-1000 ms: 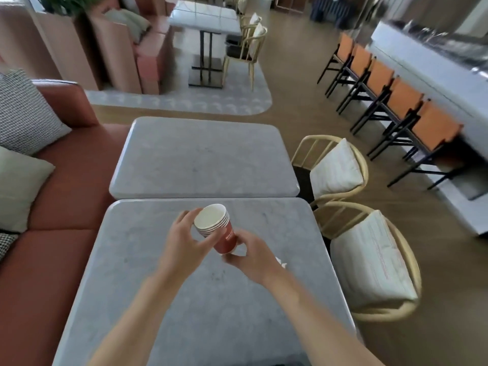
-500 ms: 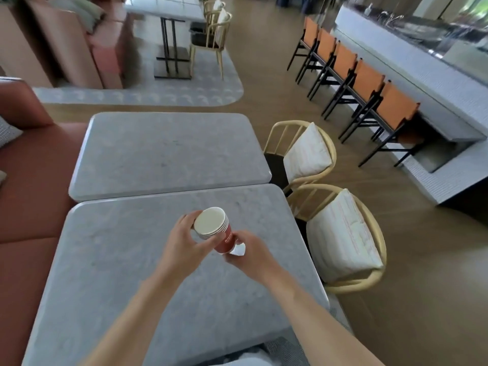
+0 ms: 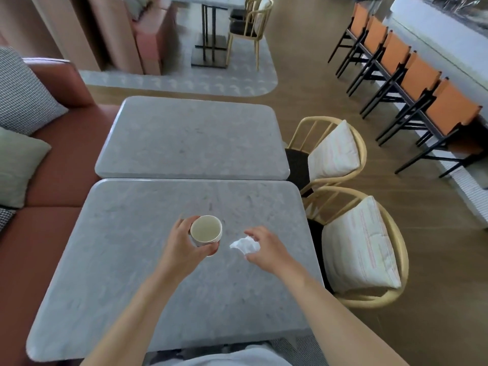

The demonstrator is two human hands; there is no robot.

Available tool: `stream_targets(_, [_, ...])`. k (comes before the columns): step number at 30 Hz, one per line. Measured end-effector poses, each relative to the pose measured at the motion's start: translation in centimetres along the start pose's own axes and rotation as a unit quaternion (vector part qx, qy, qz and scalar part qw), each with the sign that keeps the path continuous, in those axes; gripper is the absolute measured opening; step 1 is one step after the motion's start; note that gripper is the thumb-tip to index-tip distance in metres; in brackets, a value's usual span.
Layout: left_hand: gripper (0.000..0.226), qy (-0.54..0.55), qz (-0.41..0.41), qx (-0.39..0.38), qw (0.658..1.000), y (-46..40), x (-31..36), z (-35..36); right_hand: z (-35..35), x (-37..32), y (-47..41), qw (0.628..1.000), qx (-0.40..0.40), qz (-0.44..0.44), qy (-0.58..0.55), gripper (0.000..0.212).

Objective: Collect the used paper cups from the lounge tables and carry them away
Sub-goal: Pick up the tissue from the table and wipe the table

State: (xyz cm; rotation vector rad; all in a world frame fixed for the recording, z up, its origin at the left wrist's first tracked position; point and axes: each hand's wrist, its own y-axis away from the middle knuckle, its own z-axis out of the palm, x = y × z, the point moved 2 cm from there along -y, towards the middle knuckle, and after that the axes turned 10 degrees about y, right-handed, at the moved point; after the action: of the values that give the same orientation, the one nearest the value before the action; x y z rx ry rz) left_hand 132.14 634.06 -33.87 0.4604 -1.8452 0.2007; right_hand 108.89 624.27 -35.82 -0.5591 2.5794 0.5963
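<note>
Cups (image 3: 206,231) stacked & gripped in left hand (image 3: 184,244) above counter (image 3: 111,260), right hand (image 3: 266,247) open, fingers spread over crumpled tissue (image 3: 244,245) just beside; collecting looks done, carrying off still left.

bright, even daylight | soft shadows | wide-angle bending at edges | slight blur

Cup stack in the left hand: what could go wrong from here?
1. The left hand alone grips the cups by the side, above the table; a loose grip might let the nested stack slide apart or drop.
2. The right hand is open over the crumpled tissue; a quick grab could nudge the cups beside it.
3. Any leftover liquid could spill if the cups tilt; contents cannot be told.
</note>
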Motion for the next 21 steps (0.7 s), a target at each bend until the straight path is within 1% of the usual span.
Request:
stream_targets(6, [0.069, -0.016, -0.023, 0.039, 0.999, 1.2, -4.0, 2.1, 1.2, 2.5, -2.1, 0.999, -0.027, -0.027, 0.036, 0.063])
stream_targets(12, [0.070, -0.043, -0.068, 0.023, 0.996, 3.5, -7.3, 4.5, 2.9, 5.2, -3.4, 0.988, -0.081, -0.068, 0.113, 0.062])
stream_targets(15, [0.071, -0.054, -0.077, 0.014, 0.995, 4.6, -8.1, 5.0, 3.8, 6.1, -3.9, 0.972, -0.114, -0.105, 0.179, 0.067])
stream_targets(19, [0.075, -0.073, -0.097, 0.005, 0.993, 6.0, -9.2, 5.5, 4.7, 6.4, -4.8, 0.949, -0.148, -0.140, 0.239, 0.079])
stream_targets(21, [0.076, -0.078, -0.108, 0.001, 0.991, 6.7, -9.7, 5.7, 5.2, 6.3, -5.2, 0.932, -0.162, -0.166, 0.279, 0.085])
